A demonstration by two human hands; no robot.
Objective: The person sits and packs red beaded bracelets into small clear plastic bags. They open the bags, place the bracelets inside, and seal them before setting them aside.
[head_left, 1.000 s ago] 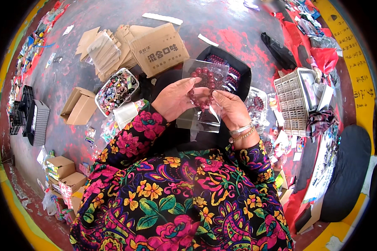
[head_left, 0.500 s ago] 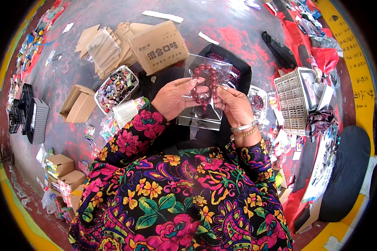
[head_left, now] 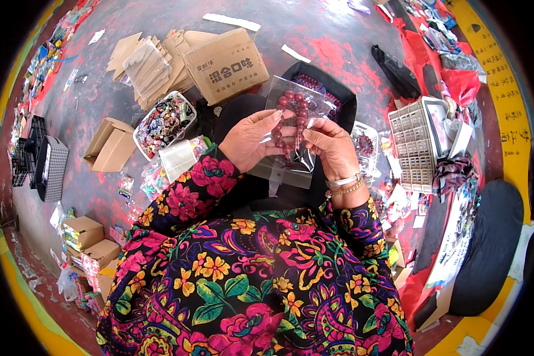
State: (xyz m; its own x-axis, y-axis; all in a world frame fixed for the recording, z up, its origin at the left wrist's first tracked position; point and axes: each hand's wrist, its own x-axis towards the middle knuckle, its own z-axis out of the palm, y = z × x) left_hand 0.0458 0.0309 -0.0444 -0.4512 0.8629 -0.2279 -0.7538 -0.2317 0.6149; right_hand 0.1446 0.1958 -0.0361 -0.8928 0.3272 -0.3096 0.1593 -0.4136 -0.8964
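Left grip point(head_left: 247, 140) and right grip point(head_left: 336, 151) pinch clear bag point(head_left: 276, 92) with red beads point(head_left: 303, 113); I judge it light, limp, slippery, best held edgewise.

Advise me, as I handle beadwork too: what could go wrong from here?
The clear bag looks thin and glossy, so it might slip, since the left grip and right grip pinch it from either side.

A hard pull between the two might crease or tear it.

If the red beads dropped, they could land near the black box, among its bead strands.
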